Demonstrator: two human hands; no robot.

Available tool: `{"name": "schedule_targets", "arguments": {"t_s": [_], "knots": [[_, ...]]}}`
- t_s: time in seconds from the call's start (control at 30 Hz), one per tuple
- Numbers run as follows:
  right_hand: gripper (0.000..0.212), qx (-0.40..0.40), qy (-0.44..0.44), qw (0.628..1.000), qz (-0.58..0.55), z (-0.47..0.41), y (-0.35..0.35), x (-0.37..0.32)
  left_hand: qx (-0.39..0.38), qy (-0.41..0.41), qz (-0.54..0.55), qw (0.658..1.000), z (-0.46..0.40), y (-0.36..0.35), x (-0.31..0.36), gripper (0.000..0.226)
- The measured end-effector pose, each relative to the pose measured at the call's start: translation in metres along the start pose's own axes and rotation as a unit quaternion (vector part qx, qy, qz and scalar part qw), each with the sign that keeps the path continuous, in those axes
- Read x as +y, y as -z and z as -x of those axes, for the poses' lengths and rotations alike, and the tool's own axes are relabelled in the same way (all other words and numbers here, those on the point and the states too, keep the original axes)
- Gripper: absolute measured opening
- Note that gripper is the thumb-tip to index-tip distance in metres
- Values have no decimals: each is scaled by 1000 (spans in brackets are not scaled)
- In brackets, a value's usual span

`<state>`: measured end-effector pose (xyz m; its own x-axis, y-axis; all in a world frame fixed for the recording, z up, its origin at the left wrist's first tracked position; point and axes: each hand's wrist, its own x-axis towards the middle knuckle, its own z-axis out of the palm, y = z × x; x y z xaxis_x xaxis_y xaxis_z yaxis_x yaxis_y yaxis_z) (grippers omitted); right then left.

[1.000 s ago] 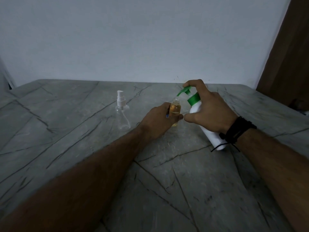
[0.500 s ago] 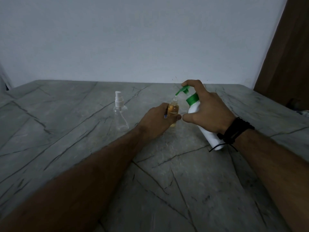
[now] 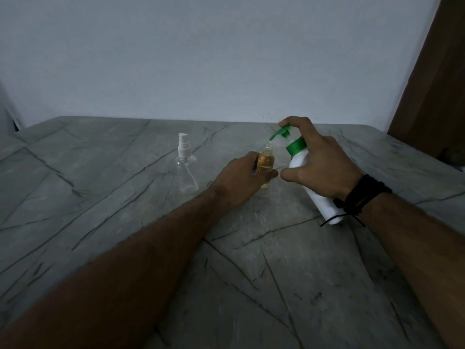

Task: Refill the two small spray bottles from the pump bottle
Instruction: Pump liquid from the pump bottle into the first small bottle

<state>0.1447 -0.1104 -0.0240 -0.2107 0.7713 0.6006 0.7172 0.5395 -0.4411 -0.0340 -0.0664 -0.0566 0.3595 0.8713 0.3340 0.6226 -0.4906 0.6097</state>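
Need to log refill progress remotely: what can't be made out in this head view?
- Small bottle: left hand hides its lower part, so the amber level is uncertain.
- Pump bottle: opaque white, contents unseen; right hand covers its middle.
- Green nozzle tip: too small and dim to tell whether liquid flows.
- Capped clear spray bottle: looks empty, but any residue is unclear.

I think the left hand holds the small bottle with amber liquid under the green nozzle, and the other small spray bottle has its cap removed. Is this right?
Not fully. The head view shows the other small spray bottle with its white cap on. The rest holds: the left hand holds the amber bottle under the green nozzle.
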Motion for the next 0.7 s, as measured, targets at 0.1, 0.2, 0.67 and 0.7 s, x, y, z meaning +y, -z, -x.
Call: {"name": "schedule_targets", "arguments": {"t_s": [0.1,0.2,0.67,0.7], "knots": [[80,0,-2,1000,5,0,-1,1,0,1,-4,1000,0,0,1,48],[81,12,-1,1000,2,1,-1,2,-3,4,-2,1000,1,-1,2,49],[86,67,4,998,-9,-2,-3,6,8,9,6,1000,2,-1,6,49],[86,71,6,997,-11,-1,-4,7,7,8,6,1000,2,-1,6,50]]}}
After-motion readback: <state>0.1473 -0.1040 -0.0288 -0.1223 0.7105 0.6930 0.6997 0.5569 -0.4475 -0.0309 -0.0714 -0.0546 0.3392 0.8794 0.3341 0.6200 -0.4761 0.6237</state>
